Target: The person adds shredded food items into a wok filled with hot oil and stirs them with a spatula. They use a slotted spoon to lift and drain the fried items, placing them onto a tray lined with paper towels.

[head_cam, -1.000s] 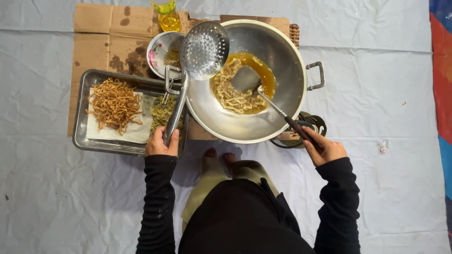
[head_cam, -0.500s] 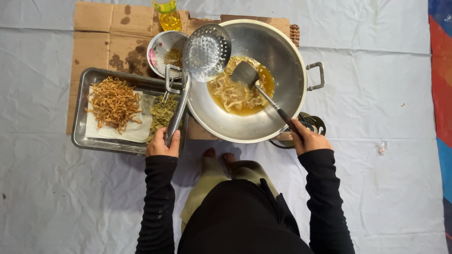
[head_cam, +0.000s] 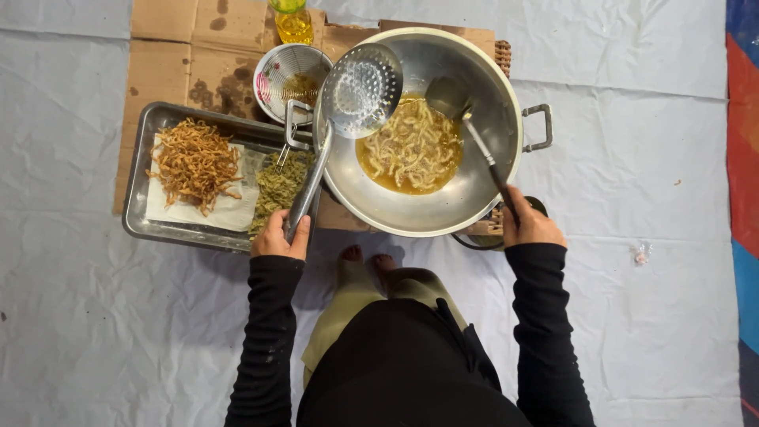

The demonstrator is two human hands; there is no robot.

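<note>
In the head view, the ladle has been lifted out of the oil since a second ago and is now held against the wok's upper wall by the right hand, closed round its handle, so the strips at frame centre are left frying unstirred. The skimmer, gripped at its handle end by the closed left hand, has stayed over the wok's left rim. No labels can be read: a yellow oil bottle stands at the top edge, stained cardboard lies upper left, and a tray of fried strips sits at the left.
</note>
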